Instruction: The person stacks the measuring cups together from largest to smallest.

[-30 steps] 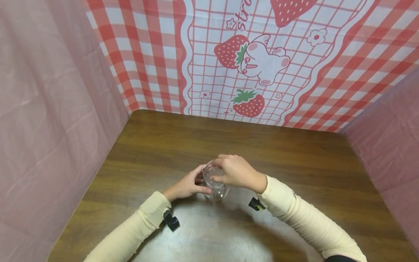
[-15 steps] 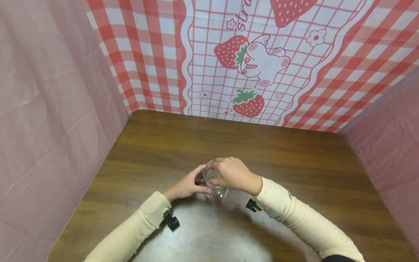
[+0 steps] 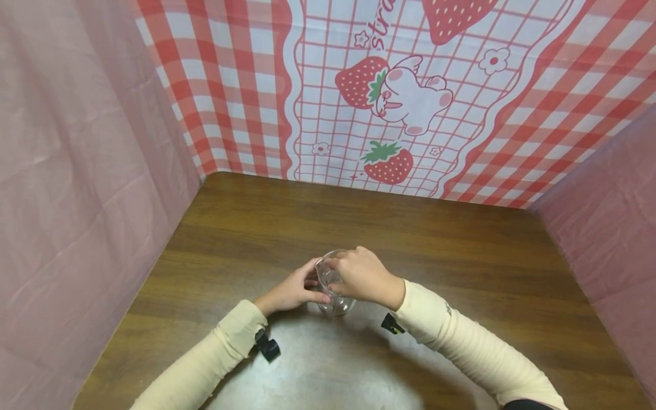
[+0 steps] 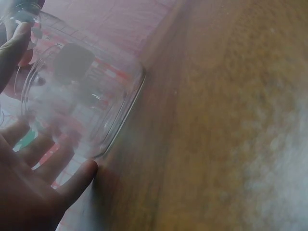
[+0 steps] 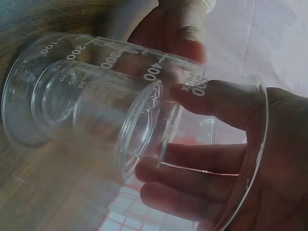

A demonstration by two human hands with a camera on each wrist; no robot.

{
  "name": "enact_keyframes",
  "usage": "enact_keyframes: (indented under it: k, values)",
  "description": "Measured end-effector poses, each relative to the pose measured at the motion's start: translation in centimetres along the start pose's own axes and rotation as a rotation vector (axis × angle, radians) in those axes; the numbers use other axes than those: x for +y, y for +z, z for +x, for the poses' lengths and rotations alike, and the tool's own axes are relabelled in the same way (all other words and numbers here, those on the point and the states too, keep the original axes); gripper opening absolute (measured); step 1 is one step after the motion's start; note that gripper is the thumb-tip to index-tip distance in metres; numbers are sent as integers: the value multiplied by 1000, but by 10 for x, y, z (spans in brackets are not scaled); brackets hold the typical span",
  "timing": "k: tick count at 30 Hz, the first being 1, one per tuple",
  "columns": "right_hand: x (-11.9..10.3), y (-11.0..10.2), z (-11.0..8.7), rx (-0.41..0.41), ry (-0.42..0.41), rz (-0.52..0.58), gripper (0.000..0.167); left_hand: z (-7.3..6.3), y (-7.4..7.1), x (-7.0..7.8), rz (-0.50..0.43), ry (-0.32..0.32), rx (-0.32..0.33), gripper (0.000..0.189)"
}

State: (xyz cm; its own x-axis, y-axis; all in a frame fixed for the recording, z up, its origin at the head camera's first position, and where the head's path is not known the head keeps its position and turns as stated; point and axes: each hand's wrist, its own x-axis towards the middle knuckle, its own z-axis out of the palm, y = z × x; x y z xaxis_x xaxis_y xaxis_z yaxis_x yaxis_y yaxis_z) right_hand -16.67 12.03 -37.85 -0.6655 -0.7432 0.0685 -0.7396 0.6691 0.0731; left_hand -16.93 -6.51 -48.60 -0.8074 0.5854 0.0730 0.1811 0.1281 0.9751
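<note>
A large glass beaker with white volume marks stands upright on the table. My left hand holds it from the left, thumb on the near side and fingers around the far side. My right hand reaches down through its mouth. In the right wrist view, a smaller graduated glass beaker sits inside the large one. The right thumb and fingers pinch a clear rim just above that smaller beaker's own rim, apparently of another small beaker nested in it. Overlapping clear glass hides where the inner walls end.
The brown wooden table extends around the beakers. A red-and-white strawberry cloth hangs at the back, with pink cloth along both sides. Cream sleeves and black wrist straps cover the forearms.
My right hand has moved slightly left and lower into the large beaker, its forearm following. The left hand and the large beaker have stayed in place.
</note>
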Motion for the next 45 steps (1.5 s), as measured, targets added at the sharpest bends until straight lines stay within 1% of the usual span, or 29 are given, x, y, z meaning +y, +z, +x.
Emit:
enact_keyframes:
  k: [8, 19, 26, 34, 45]
  values:
    - [-2, 0, 1, 3, 7, -53, 38, 0, -1, 1, 9, 6, 1, 91]
    - [-6, 2, 3, -8, 26, -84, 36, -2, 0, 3, 22, 6, -4, 89]
    - [-6, 3, 4, 8, 21, -107, 35, -1, -1, 1, 21, 5, -5, 89]
    - [-7, 3, 4, 22, 23, -92, 26, 1, 0, -2, 6, 10, -8, 87]
    - [-7, 3, 3, 18, 29, -94, 25, 0, 0, -1, 20, 11, -5, 84]
